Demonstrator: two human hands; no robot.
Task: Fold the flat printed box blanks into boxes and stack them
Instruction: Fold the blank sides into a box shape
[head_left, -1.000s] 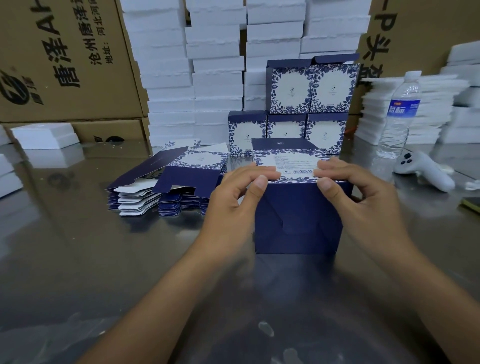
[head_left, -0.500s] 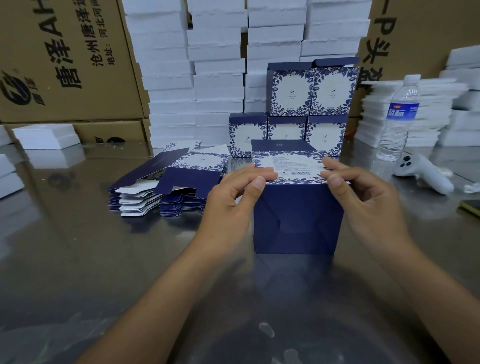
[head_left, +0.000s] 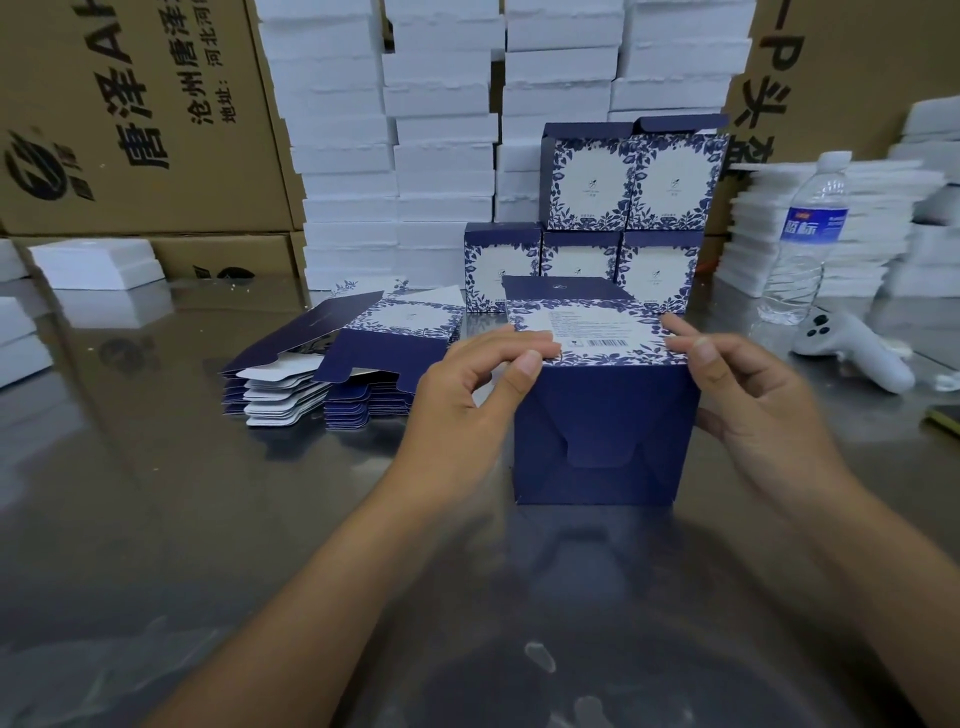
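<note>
Here's the steel table (head_left: 156, 519) spreading out under everything, shiny and grey. Along the back, brown cartons (head_left: 130, 114) on the left with big black print, and columns of white blocks (head_left: 441, 156) right beside them.

In front of those columns stand the finished boxes (head_left: 623, 208), five of them: three in a row on the table, two on top with their navy lid flaps up.

Dead centre, close to me, is the box I'm folding (head_left: 597, 431). It sits on the table with its navy interlocked bottom facing me and the barcode panel facing up, just in front of the finished row.

To its left lies the pile of flat blanks (head_left: 353, 364), fanned and a bit uneven, floral print up on the top sheet.

Now the hands. My left hand (head_left: 467, 400) pinches the upper left edge, fingers curled over the barcode panel, thumb on the front corner. My right hand (head_left: 753, 395) holds the upper right corner, fingertips on top, lower fingers round the side.

Off right, a water bottle (head_left: 805, 244) stands upright, and a white controller (head_left: 852, 353) lies just in front of it.
</note>
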